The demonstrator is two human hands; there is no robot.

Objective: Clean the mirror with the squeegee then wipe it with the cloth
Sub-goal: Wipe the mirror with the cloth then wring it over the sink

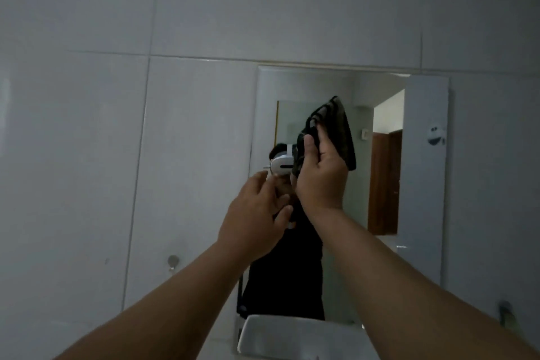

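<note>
A: What do we see first, way over on the left?

B: We see a gray tiled wall (87,126). Low down on it sits a small round metal knob (173,261).

A: And next?

B: Next comes our left hand (254,213). We hold it up in front of the mirror (423,184), near its left edge. Our fingers are bent in a little. We cannot tell if that grip has anything in it.

A: What about our other hand?

B: Our right hand (321,181) is higher, just beside the left one. Its grip is closed on the dark cloth (336,131). Our thumb is on the near side and the cloth sticks up above our fingers. The cloth is up against the middle of the mirror, or very near it. We cannot tell if it touches the glass.

A: Where is the squeegee?

B: We cannot find it.

A: What shows in the mirror?

B: We see a person in a dark top, partly hidden behind our hands. More to the right, we see a bright doorway and a brown door.

A: What is under the mirror?

B: A white sink (263,333) sits just below it.

A: And far right?

B: A small white sticker (435,135) is on the wall, just beside the mirror's right edge.
</note>
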